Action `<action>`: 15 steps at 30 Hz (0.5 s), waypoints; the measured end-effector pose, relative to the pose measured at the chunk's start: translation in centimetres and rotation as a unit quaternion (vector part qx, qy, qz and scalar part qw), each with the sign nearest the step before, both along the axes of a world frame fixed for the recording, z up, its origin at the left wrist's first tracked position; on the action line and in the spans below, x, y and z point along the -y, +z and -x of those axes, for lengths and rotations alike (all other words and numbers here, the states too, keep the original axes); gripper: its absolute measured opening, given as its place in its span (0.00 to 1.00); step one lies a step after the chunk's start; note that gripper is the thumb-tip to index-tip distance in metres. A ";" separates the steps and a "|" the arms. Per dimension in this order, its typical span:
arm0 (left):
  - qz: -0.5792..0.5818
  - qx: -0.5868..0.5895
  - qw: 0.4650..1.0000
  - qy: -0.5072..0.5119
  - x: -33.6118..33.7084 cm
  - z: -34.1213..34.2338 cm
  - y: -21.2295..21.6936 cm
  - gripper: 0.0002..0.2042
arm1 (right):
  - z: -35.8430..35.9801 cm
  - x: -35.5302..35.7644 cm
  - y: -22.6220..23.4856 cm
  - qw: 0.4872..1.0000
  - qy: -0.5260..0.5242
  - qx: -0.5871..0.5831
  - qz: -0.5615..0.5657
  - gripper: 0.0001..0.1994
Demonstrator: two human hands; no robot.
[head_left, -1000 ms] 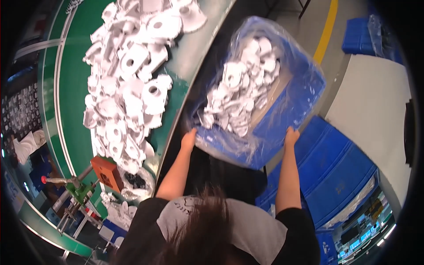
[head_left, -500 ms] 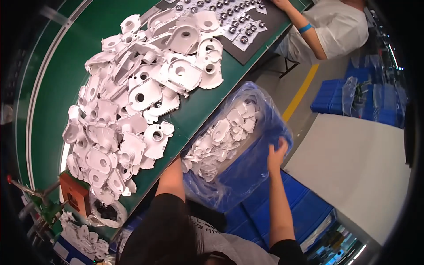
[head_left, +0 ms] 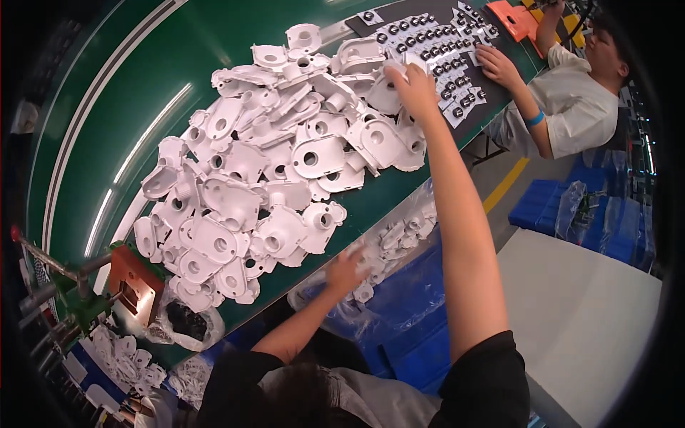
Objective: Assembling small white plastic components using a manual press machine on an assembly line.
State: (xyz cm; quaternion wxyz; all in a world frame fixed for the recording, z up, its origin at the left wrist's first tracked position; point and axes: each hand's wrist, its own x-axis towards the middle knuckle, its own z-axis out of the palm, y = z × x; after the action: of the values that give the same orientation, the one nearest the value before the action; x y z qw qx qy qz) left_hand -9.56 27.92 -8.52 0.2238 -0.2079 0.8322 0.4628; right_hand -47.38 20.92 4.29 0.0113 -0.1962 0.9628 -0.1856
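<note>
The right hand (head_left: 412,89) reached over the heap of white plastic housings (head_left: 271,185) on the green counter (head_left: 143,93), its fingers' grip unclear. The left hand (head_left: 347,269), fingers blurred, touched the plastic-lined blue crate (head_left: 410,314) at the counter's edge.

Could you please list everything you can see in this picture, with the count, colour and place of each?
Moulded plastic parts: a large heap, white, on the green table.
Small round pieces: many, dark, on a dark mat at the table's far end.
Crate: one, blue, lined with a clear bag, below the table edge, holding more white parts.
Orange fixture: one, at the near left.
Co-worker: one, pale shirt, upper right, hands on the mat.
Left hand: at the crate's bag.
Right hand: reaching the heap's far end.
</note>
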 end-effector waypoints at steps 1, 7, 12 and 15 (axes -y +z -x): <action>0.020 -0.076 0.997 -0.005 -0.8 -1.0 0.7 0.27 | 0.1 -0.5 -1.0 0.998 0.041 -0.044 0.012 0.32; 0.085 -0.128 0.985 -0.084 -2.0 -2.9 -5.2 0.21 | -4.5 1.5 0.0 0.986 0.031 0.071 0.150 0.33; 0.120 -0.160 0.973 -0.116 -1.1 -2.1 -6.2 0.14 | -5.0 1.4 0.0 0.983 0.055 0.071 0.160 0.36; -0.064 -0.147 0.982 -0.096 -0.4 -1.7 -4.7 0.13 | -4.8 0.8 0.6 0.968 0.087 0.099 0.215 0.33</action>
State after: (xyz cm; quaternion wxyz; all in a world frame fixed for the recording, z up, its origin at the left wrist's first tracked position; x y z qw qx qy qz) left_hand -7.86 28.36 -13.25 0.1554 -0.0423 0.8409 0.5166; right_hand -42.60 20.14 4.86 0.0799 -0.2578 0.8734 -0.4054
